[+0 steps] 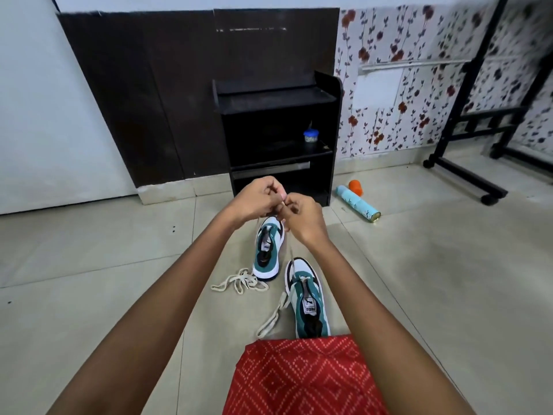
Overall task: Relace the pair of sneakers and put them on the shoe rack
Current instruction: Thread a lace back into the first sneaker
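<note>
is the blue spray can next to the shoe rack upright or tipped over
Tipped over: the spray can lies on its side on the floor, just right of the shoe rack.

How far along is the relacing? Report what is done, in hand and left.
Done: the near sneaker has a lace through its lowest holes only. In hand: the left hand and right hand pinch that lace, raised above it. Left: finish this sneaker, lace the far sneaker, whose loose lace lies on the floor beside it, then put both on the shoe rack.
</note>
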